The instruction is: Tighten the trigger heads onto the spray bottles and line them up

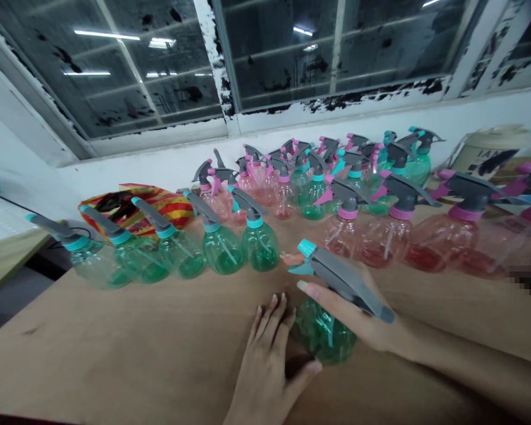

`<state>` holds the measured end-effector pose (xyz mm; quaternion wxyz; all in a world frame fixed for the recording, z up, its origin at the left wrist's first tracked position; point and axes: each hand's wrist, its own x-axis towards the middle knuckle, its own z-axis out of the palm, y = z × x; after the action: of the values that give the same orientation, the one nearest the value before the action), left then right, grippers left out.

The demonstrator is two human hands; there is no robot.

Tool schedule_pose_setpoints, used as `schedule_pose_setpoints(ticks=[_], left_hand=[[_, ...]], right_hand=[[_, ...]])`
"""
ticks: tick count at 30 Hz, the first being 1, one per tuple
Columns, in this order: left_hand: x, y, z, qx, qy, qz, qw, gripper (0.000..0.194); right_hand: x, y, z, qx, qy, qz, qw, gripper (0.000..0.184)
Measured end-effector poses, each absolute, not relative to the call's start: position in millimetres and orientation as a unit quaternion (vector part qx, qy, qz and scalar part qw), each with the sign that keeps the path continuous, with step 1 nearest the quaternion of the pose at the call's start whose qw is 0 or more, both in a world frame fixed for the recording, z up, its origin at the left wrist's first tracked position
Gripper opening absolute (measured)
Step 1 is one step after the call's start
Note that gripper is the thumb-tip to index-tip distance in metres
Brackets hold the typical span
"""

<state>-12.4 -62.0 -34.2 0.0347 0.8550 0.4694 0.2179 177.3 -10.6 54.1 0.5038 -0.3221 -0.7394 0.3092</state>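
Head view: a tilted green plastic spray bottle [323, 333] is gripped at its grey trigger head [331, 273] by the closed fingers of the right hand [356, 324], near the wooden desk's [115, 336] front edge. The left hand [265, 369] is laid open, fingers spread wide, just beside the bottle.

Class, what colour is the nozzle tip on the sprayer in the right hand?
Teal nozzle tip, best seen in the head view.

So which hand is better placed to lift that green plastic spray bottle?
Probably the right hand: it already cups the grey spray head of the green plastic spray bottle, while the left hand rests open on the tan wooden tabletop beside it.
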Motion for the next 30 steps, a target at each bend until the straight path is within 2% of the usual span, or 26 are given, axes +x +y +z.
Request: schedule_pose_setpoints(ticks=[14, 18, 23, 30], left_hand=[[-11.1, -60.3, -35.4, 0.854, 0.474, 0.213, 0.035, 0.070], [-11.1, -60.5, -35.9, 0.854, 0.473, 0.214, 0.029, 0.070], [-11.0, -59.6, -35.7, 0.855, 0.473, 0.210, 0.034, 0.070], [-11.3, -59.4, -35.0, 0.858, 0.473, 0.198, 0.030, 0.073]], right_hand=[[179.1, -10.7, 52.8, -0.331, -0.745, 0.308, 0.490, 0.010], [178.6, -11.0, 52.1, -0.318, -0.737, 0.324, 0.501, 0.018], [179.0, -9.9, 50.7, -0.307, -0.737, 0.319, 0.511, 0.007], [178.6, -9.4, 45.9, -0.342, -0.727, 0.307, 0.510, 0.012]])
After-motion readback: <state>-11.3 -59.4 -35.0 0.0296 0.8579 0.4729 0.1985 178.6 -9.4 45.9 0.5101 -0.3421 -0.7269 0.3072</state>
